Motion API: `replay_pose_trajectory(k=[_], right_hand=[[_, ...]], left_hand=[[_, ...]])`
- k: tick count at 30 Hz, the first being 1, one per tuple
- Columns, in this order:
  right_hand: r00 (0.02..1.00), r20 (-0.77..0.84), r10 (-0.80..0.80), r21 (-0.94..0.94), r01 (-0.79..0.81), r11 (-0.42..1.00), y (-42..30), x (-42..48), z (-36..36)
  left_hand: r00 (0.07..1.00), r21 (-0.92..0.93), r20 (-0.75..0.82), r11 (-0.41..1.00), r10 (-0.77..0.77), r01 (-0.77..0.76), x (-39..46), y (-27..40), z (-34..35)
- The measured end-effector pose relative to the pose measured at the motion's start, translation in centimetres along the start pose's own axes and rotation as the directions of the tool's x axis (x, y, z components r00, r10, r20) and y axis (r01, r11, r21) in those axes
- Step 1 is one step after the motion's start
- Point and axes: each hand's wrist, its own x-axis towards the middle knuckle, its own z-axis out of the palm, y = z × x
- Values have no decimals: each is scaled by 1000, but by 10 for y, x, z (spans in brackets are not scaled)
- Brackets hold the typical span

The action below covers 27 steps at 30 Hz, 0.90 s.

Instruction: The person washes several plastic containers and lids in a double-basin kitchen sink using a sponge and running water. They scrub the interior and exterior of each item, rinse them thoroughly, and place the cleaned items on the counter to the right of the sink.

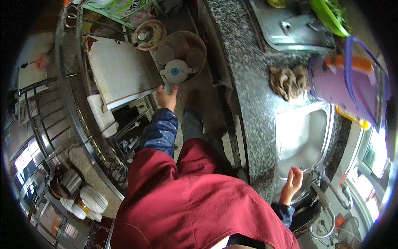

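Observation:
My left hand (pixel 167 99) reaches down in a blue sleeve, fingers spread and holding nothing. Just past its fingertips stands a white lidded container (pixel 175 71) with a blue round mark, at the near side of a round tub (pixel 203 46). Other round containers share that tub. To the left of the hand is the corner of a worn white board top (pixel 124 71). My right hand (pixel 292 183) hovers by the near end of the stainless steel sink (pixel 300 137), near the faucet (pixel 325 199); its fingers are slightly apart, with nothing visible in them.
A speckled granite counter (pixel 248 93) runs along my right. On it are a crumpled brown rag (pixel 287 81), a purple bucket (pixel 335 77) and a green bowl (pixel 329 15) of leafy greens. A metal rack rail (pixel 70 102) stands left, beyond it white bowls (pixel 93 199). A smaller tub (pixel 149 34) sits ahead.

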Motion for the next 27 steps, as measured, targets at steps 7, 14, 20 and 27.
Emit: replay_pose_trajectory(k=[7, 14, 20, 27], right_hand=[[987, -113, 112, -183, -132, 974, -12, 3, 18], [979, -151, 137, -263, -173, 949, -6, -3, 40], [977, -156, 147, -277, -186, 943, -14, -3, 57], [974, -159, 163, -189, -192, 963, -16, -3, 57]], left_hand=[[974, 280, 42, 938, -222, 202, 144, 48, 33], [995, 417, 47, 907, -92, 65, 206, 47, 81], [975, 517, 132, 852, -179, 86, 208, 78, 70], [986, 594, 129, 805, -107, 10, 210, 73, 67]])
